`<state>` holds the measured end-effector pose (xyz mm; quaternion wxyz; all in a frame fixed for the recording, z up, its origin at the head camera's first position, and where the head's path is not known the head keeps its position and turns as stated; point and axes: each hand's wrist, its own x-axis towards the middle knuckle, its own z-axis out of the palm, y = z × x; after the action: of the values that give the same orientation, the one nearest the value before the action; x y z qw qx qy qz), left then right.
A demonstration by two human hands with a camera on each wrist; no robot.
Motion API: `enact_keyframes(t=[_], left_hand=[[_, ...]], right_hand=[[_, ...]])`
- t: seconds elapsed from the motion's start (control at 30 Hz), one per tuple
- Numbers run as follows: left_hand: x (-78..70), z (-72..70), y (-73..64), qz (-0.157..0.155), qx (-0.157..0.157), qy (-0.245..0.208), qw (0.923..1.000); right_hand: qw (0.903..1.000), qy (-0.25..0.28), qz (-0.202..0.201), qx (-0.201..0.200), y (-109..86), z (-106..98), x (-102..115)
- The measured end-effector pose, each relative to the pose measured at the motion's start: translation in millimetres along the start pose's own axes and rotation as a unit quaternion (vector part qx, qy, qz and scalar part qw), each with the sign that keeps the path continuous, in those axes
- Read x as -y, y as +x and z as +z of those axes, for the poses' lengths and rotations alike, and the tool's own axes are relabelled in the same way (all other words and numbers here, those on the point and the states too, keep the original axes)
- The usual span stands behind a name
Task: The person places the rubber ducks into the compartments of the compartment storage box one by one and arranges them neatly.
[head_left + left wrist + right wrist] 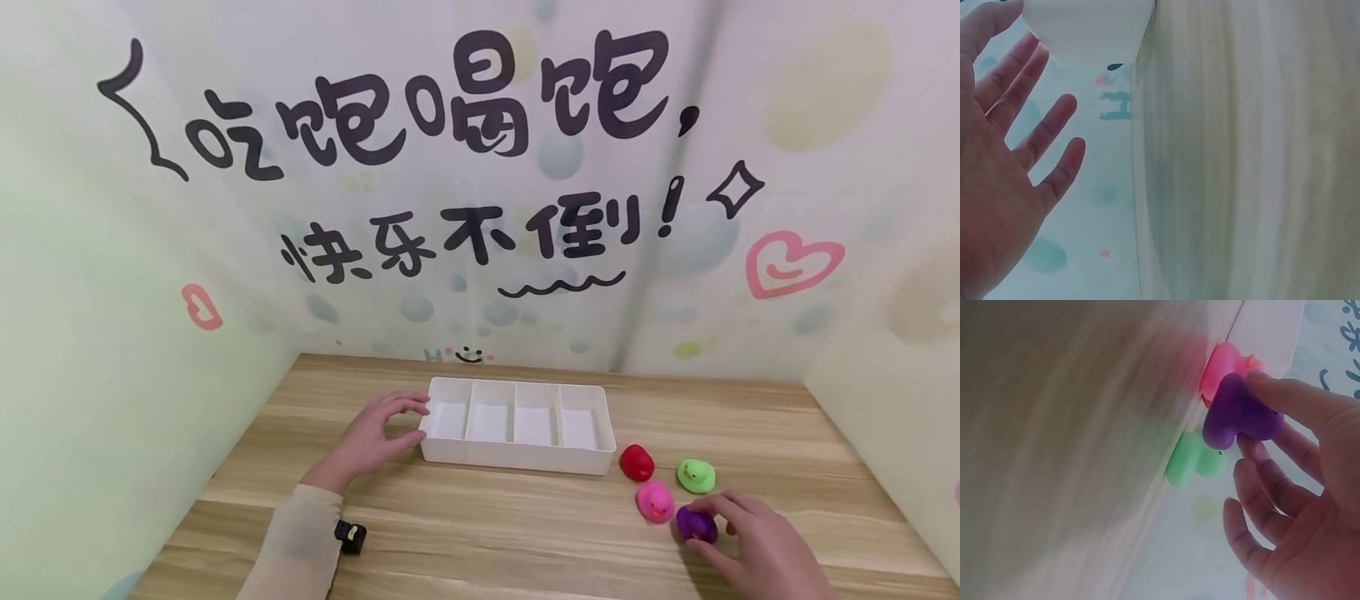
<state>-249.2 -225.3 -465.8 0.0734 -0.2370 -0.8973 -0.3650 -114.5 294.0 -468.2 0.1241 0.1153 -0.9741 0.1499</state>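
Note:
My right hand [768, 542] pinches a purple toy duck [697, 526] between thumb and fingers; the right wrist view shows the same grip, with the other fingers loosely bent. Whether the duck is off the table, I cannot tell. Close by are a pink duck [656, 502], a light green duck [696, 476] and a red toy [637, 462], probably a duck facing away. At the left end of a white tray with compartments [517, 455], my left hand [375, 435] touches the tray with its fingers spread, also seen in the left wrist view.
The wooden table [480, 533] meets a wall covering [420, 325] with large dark lettering behind the tray. Side walls stand at left and right. A small black device [350, 537] sits at the left wrist.

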Motion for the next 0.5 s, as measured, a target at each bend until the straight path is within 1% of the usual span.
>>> enact_keyframes(t=[0.03, 0.1, 0.27, 0.43, 0.5], left_hand=[[0.4, 0.0, 0.0, 0.003, -0.001, 0.003, 1.0], [0.3, -0.5, -0.2, 0.002, 0.002, 0.003, 1.0], [0.7, -1.4, -1.0, -0.008, 0.01, 0.0, 0.9999], [0.6, -1.7, -0.5, -0.005, 0.01, -0.005, 0.9999], [0.1, -1.7, 0.2, -0.003, 0.01, -0.008, 0.9999]], right_hand=[[1.0, 0.002, 0.004, 0.003, 0.6, -1, 1], [1.0, 0.004, 0.003, -0.004, 1.7, -1, 4], [0.9991, 0.004, -0.01, -0.041, 3.0, -1, 9], [0.9982, 0.003, -0.012, -0.058, 5.9, -3, 11], [0.9972, 0.001, -0.02, -0.071, 8.1, -4, 12]])
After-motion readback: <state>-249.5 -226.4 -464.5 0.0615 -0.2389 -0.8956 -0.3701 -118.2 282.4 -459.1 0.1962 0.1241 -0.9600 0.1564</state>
